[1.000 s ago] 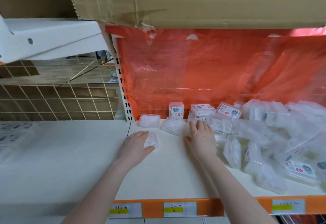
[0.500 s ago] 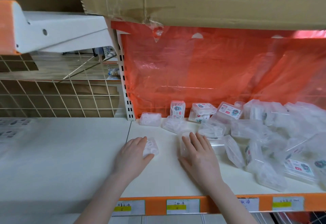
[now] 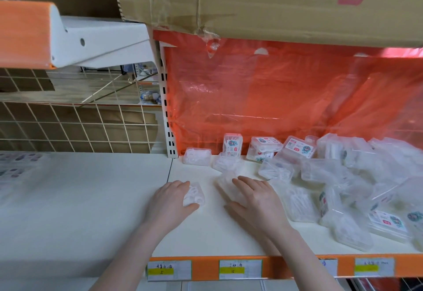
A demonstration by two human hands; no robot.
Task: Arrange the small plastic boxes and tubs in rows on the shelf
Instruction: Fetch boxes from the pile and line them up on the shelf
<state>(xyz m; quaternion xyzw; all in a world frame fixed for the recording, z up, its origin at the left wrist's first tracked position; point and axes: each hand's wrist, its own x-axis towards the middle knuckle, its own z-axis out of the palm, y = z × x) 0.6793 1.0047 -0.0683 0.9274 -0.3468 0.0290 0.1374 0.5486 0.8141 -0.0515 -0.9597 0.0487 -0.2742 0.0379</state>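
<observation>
We observe a white shelf [image 3: 206, 240] with an orange front edge carrying price labels [image 3: 240, 269]. Above it sits a large cardboard box [image 3: 274, 4], and an orange plastic sheet [image 3: 286, 98] covers the far wall. On the right half of the shelf lies a loose pile of boxes [image 3: 343, 180], clear plastic, some with printed stickers, tipped at mixed angles. Along the far edge, left of the pile, one labelled box [image 3: 232, 145] stands upright with a flat clear box [image 3: 197, 159] to its left. We note the left hand [image 3: 170, 201] lying palm down, fingers curled over a small clear box [image 3: 194, 194] on the shelf. The right hand [image 3: 256, 199] lies flat and spread, fingers resting on another clear box [image 3: 226, 183], just near the pile's left edge.
</observation>
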